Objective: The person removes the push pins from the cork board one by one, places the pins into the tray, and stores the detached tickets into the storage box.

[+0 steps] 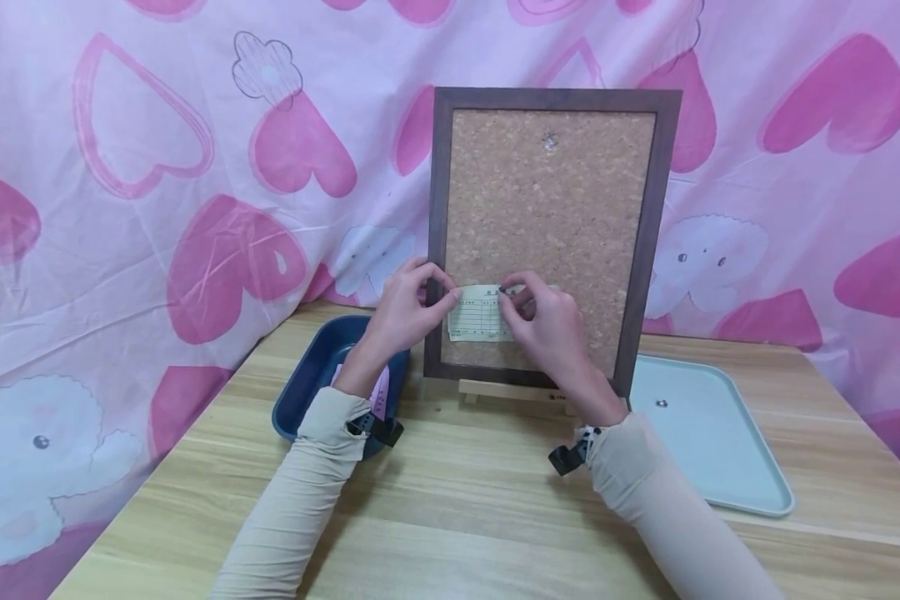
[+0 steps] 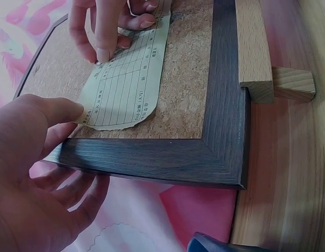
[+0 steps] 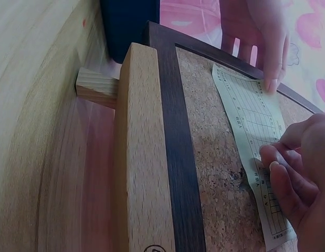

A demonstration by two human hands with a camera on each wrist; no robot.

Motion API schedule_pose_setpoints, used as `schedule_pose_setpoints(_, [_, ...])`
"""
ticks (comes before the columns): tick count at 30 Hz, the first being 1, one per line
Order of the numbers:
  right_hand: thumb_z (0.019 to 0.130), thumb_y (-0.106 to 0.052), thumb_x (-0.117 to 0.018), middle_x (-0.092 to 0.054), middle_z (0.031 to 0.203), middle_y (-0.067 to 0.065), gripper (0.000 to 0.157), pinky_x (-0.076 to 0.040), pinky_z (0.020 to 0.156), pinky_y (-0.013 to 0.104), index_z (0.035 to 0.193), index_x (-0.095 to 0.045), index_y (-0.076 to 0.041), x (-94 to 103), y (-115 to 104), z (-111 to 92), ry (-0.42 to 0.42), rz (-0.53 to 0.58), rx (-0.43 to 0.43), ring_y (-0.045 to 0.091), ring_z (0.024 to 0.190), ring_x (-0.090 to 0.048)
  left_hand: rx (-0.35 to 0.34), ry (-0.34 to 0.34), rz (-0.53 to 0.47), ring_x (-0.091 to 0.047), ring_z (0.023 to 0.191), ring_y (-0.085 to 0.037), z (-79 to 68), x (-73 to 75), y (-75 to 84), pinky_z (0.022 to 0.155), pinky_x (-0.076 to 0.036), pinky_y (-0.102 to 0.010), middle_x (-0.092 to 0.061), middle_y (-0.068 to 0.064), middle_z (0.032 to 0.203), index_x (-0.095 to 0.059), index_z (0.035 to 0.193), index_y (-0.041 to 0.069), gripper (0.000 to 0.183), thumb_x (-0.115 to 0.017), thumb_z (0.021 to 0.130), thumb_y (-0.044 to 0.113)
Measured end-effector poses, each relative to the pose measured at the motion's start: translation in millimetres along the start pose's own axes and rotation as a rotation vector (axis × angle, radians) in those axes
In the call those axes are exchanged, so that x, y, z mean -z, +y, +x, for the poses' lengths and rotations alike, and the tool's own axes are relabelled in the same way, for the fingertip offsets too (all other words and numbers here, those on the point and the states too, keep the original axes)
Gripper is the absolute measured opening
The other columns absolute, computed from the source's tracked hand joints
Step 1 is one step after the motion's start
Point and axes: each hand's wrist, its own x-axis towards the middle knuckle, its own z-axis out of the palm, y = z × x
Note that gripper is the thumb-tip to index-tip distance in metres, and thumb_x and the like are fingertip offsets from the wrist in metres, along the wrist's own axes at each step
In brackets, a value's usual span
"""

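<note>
A framed corkboard (image 1: 547,217) leans upright on a small wooden stand (image 1: 495,390). Against its lower left part lies a pale green printed receipt slip (image 1: 474,321). My left hand (image 1: 408,304) pinches the slip's upper left corner at the frame's left side, other fingers reaching behind the frame in the left wrist view. The fingertips of my right hand (image 1: 551,325) come together at the slip's top edge, around a small dark pushpin (image 1: 502,290) mostly hidden by them. Higher up, a clear pushpin (image 1: 549,142) sticks in the cork.
To the left, a dark blue bin (image 1: 288,392) holds pink paper (image 1: 379,392), partly behind my left wrist. A pale blue tray (image 1: 727,450) lies on the right with a small shiny pin (image 1: 662,403) on it. Behind the wooden table (image 1: 435,517) hangs a pink heart-patterned cloth.
</note>
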Motion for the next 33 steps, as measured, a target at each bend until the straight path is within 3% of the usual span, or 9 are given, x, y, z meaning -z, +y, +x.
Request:
schedule_pose_setpoints(17, [0.103,-0.022,-0.075,-0.080,0.088,0.007,0.014,-0.060,0.062,0.039,0.110,-0.072,-0.011,-0.8,-6.5,1.1,-0.025,-0.009,-0.057,0.019,0.070,-0.075,-0.005,0.001,0.030,-0.062,0.100,-0.027,-1.5,0.4,-1.5,0.084,-0.057,-0.041,-0.064,-0.012,0.124,-0.076,0.105,0.009,0.018,-0.080,0.099,0.026])
schedule_pose_setpoints(26, [0.104,-0.026,-0.073,-0.080,0.088,0.006,0.016,-0.060,0.063,0.038,0.109,-0.073,-0.011,-0.9,-6.5,1.2,-0.032,-0.038,-0.066,0.019,0.071,-0.074,0.008,-0.004,0.035,-0.064,0.106,-0.030,-0.8,-0.2,0.6,0.089,-0.061,-0.044,-0.063,-0.015,0.133,-0.077,0.106,0.010,0.019,-0.080,0.099,0.027])
schedule_pose_setpoints(33, [0.104,-0.022,-0.073,-0.079,0.088,0.008,0.012,-0.062,0.063,0.035,0.107,-0.072,-0.010,4.6,-1.6,0.6,-0.047,0.029,-0.032,0.019,0.070,-0.074,0.015,-0.005,0.008,-0.065,0.112,-0.030,-0.2,0.0,2.5,0.095,-0.063,-0.048,-0.064,-0.014,0.130,-0.076,0.107,0.008,0.019,-0.079,0.099,0.025])
